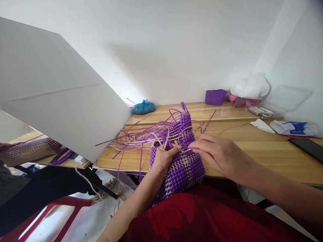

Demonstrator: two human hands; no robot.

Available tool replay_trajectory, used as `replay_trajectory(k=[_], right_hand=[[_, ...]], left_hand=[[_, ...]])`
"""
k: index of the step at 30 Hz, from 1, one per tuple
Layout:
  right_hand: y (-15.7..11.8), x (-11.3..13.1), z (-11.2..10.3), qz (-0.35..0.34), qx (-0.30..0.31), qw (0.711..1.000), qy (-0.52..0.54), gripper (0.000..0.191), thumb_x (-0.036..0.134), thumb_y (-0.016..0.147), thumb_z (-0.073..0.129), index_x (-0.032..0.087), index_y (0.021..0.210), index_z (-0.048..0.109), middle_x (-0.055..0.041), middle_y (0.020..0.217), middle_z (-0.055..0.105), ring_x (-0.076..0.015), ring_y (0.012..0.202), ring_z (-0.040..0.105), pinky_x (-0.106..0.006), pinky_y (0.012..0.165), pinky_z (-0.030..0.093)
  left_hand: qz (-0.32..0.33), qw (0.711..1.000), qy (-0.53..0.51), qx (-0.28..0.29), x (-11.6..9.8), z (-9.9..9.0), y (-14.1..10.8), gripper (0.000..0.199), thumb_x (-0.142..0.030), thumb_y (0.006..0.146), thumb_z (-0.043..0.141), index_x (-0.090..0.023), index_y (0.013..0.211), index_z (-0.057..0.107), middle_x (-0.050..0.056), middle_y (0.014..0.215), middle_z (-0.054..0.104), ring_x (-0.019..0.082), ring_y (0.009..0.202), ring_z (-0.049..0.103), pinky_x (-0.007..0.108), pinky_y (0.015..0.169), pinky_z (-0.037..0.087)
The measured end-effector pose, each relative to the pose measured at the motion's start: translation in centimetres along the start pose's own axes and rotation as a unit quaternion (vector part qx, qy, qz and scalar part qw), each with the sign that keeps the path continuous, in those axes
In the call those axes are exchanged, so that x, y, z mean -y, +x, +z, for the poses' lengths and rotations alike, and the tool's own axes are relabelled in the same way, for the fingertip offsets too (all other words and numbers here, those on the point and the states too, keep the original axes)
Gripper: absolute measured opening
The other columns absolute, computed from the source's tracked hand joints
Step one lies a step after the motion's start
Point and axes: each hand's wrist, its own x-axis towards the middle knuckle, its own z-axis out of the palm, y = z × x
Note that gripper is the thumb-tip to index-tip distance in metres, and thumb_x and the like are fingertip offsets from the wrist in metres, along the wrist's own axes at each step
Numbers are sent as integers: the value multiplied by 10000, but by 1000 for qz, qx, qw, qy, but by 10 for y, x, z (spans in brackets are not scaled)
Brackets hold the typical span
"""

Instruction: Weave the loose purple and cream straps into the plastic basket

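A half-woven purple and cream basket rests against my lap at the edge of the wooden table. Loose purple strips fan out from its top toward the left. My left hand grips the basket's upper rim, fingers curled over the weave. My right hand lies on the right side of the rim, fingertips pinching a cream strip beside my left hand.
A small finished purple basket stands at the back of the table, a blue tied bag to its left. Plastic bags and packets and a dark phone lie at the right. A white board leans at left. Another person holds a woven piece at far left.
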Motion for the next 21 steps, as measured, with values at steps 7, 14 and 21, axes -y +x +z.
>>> replay_trajectory(k=[7, 14, 21], right_hand=[[65, -23, 10, -97, 82, 984, -124, 192, 216, 901, 556, 212, 803, 720, -28, 844, 655, -175, 837, 587, -299, 779, 404], [66, -19, 25, -88, 90, 981, -146, 182, 215, 874, 563, 211, 796, 727, -45, 854, 663, -186, 868, 586, -319, 840, 398], [110, -27, -51, -53, 202, 952, -224, 163, 161, 844, 611, 219, 806, 758, -9, 816, 700, -138, 748, 600, -262, 652, 388]], left_hand=[[-17, 1000, -4, 1, -4, -1, -5, 267, -278, 587, 863, -161, 725, 667, -10, 670, 640, 113, 615, 562, 255, 664, 440], [-32, 998, -44, 14, -2, -2, -5, 271, -313, 598, 858, -158, 750, 696, 8, 699, 670, 129, 645, 591, 263, 689, 457], [-40, 999, -7, -11, -3, 0, -3, 312, -279, 538, 888, -149, 688, 647, -12, 638, 623, 102, 572, 552, 242, 611, 434]])
